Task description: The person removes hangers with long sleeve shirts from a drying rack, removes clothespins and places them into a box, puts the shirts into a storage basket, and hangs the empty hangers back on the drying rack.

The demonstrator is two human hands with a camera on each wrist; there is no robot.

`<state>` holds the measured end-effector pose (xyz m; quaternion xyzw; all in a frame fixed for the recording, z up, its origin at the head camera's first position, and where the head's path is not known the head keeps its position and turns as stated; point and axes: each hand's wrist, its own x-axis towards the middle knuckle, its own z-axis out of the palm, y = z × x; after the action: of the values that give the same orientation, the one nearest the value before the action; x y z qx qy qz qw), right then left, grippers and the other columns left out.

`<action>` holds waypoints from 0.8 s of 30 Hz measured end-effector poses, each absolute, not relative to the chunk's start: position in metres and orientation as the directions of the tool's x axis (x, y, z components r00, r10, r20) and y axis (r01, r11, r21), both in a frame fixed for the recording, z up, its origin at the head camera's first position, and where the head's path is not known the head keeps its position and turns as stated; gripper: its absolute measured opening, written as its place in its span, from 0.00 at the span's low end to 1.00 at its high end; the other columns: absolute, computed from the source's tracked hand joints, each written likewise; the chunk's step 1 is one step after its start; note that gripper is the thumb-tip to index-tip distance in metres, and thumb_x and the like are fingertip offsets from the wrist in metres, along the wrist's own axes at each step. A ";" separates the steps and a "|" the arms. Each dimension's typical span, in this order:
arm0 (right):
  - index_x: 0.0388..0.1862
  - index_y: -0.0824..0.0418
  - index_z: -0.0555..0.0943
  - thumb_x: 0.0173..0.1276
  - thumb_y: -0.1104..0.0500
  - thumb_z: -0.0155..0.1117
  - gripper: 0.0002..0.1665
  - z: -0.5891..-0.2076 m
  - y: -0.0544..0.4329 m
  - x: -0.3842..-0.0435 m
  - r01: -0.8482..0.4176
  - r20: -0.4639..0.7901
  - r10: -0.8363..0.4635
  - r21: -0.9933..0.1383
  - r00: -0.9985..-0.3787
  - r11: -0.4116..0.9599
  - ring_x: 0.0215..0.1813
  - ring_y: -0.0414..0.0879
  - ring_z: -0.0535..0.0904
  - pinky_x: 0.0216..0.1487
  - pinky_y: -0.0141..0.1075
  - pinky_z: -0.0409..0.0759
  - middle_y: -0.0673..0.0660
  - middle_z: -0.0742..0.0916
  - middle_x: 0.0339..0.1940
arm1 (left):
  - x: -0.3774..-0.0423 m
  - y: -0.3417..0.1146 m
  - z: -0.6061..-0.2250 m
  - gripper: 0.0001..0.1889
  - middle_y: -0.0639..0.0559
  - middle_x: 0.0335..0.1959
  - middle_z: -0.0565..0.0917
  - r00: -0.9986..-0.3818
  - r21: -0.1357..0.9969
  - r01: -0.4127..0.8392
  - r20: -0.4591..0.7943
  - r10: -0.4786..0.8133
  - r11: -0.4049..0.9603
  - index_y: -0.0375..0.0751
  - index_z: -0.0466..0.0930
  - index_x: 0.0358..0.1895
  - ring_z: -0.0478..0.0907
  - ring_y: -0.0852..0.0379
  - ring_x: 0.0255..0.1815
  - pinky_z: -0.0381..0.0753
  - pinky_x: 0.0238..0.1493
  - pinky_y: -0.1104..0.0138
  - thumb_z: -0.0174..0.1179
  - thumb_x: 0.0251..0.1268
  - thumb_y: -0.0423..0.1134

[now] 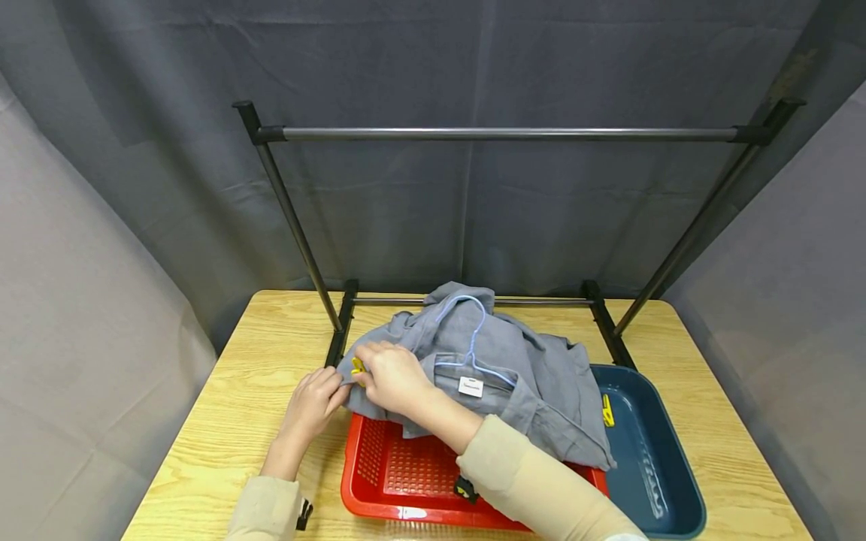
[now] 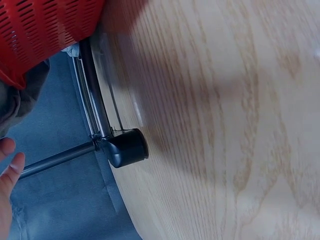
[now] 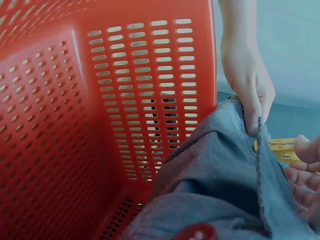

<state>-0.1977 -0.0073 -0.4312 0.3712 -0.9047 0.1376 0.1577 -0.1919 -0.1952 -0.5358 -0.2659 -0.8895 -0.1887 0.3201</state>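
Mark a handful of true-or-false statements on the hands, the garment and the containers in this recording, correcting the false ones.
1. The right hand holds a yellow clip at the gray garment. True.
2. The blue hanger shows at the garment's neckline, by the white label. True.
3. The left hand grips the hanger's hook. False: it holds the garment's edge.
4. The garment hangs from the rack's top bar. False: it lies partly over the red basket.
5. Another yellow clip lies in the dark blue tray. True.
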 end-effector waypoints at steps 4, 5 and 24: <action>0.32 0.54 0.74 0.57 0.54 0.65 0.09 -0.431 -0.007 -0.198 -0.718 0.414 -0.618 -0.146 -0.669 0.680 0.31 0.42 0.74 0.34 0.35 0.73 0.46 0.77 0.26 | -0.192 -0.195 -0.535 0.11 0.55 0.21 0.65 -0.654 0.166 0.592 0.671 0.349 0.789 0.45 0.65 0.20 0.65 0.56 0.23 0.66 0.25 0.62 0.54 0.58 0.39; 0.32 0.54 0.74 0.57 0.54 0.65 0.09 -0.432 -0.006 -0.198 -0.719 0.419 -0.614 -0.154 -0.668 0.678 0.31 0.42 0.74 0.34 0.35 0.73 0.46 0.77 0.26 | -0.192 -0.195 -0.535 0.11 0.55 0.21 0.66 -0.654 0.167 0.590 0.672 0.347 0.790 0.45 0.65 0.21 0.65 0.56 0.23 0.66 0.25 0.61 0.54 0.58 0.39; 0.33 0.57 0.76 0.59 0.58 0.63 0.06 -0.426 -0.003 -0.199 -0.723 0.486 -0.550 -0.315 -0.680 0.615 0.31 0.42 0.72 0.34 0.33 0.72 0.48 0.76 0.24 | -0.191 -0.195 -0.534 0.12 0.55 0.22 0.67 -0.666 0.191 0.591 0.663 0.341 0.784 0.45 0.66 0.22 0.66 0.56 0.24 0.67 0.26 0.61 0.51 0.63 0.41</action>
<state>-0.1990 -0.0025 -0.4257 0.3607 -0.8817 0.2497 0.1734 -0.1914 -0.1949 -0.5343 -0.2615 -0.8907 -0.1994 0.3138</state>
